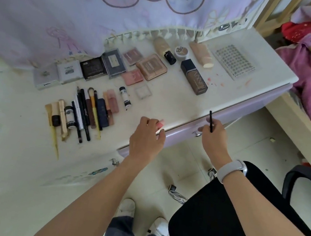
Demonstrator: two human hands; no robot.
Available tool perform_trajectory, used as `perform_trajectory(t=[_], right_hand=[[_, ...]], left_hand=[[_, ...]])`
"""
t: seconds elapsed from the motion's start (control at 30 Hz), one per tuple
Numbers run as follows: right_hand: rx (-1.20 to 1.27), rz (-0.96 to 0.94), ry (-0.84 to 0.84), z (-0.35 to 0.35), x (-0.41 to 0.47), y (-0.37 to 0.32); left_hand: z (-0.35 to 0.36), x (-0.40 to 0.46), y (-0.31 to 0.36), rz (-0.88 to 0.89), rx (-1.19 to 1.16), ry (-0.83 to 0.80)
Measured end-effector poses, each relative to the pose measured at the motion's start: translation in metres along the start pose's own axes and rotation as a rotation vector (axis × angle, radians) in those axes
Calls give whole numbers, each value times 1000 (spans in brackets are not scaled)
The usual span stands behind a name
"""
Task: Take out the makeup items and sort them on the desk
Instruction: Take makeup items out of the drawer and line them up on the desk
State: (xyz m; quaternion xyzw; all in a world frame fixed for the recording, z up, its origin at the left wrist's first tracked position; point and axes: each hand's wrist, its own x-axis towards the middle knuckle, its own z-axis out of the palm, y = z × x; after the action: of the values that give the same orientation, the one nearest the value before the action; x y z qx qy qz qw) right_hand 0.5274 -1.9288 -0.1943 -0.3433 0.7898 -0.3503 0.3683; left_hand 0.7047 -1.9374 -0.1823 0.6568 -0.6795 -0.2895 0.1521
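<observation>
While the pencil [210, 121] stands nearly upright in the right hand [213, 136], pinched low on its shaft w/ tip up, it sits just off the desk [183, 104] front edge, over the drawer front [232, 117]. Its group, the pencil row [84, 114], lies well to the left, long axes running front-to-back, slightly tilted. So pencil must travel left across the desk and tip from upright to flat, parallel w/ that row.

Left hand [147, 137] is nearer the row; fingers curled round a pink item [160, 124] at desk edge, so not free. What that item is: can't tell, mostly hidden. Right hand is farther but already has the pencil; judged the likelier to place it.

Beyond: compacts [106, 65] along the back, bottles [193, 77] back right. Chair [216, 219] below right arm.
</observation>
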Motion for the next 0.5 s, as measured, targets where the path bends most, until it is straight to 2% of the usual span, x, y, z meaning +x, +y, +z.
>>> perform_trajectory(t=[0.1, 0.17, 0.3, 0.4, 0.5], right_hand=[[-13, -66, -118, 28, -25, -16], [-54, -97, -198, 49, -36, -27], [-102, -152, -219, 84, -42, -50], [-145, -174, -188, 102, -35, -67], [-172, -169, -147, 116, -25, -80]], left_hand=[[-22, -25, -18, -227, -406, 7], [-40, -36, -38, -358, -528, 52], [-74, -38, -69, -425, -569, 246], [-91, -17, -76, -470, -580, 261], [-98, 13, -72, -428, -500, 259]])
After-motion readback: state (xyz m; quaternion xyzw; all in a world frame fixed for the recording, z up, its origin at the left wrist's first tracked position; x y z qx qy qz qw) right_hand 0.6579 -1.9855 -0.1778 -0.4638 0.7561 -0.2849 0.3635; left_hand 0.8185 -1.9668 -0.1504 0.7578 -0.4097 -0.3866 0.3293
